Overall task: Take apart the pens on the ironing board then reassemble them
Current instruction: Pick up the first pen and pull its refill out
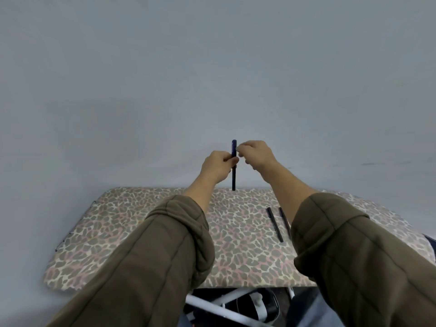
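A pen (233,179) is held upright above the ironing board (141,232), gripped mid-barrel by the left hand (215,167) so its top can be pinched by the right hand (256,154); two other pens (274,224) are left lying aside.

Both arms stretched forward.
Left hand (218,167) grips a pen (233,178) upright; right hand (256,154) pinches near its top.

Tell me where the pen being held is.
Head view, centre: the pen stands upright above the far edge of the ironing board, gripped by the left hand, with the right hand pinching near its top.
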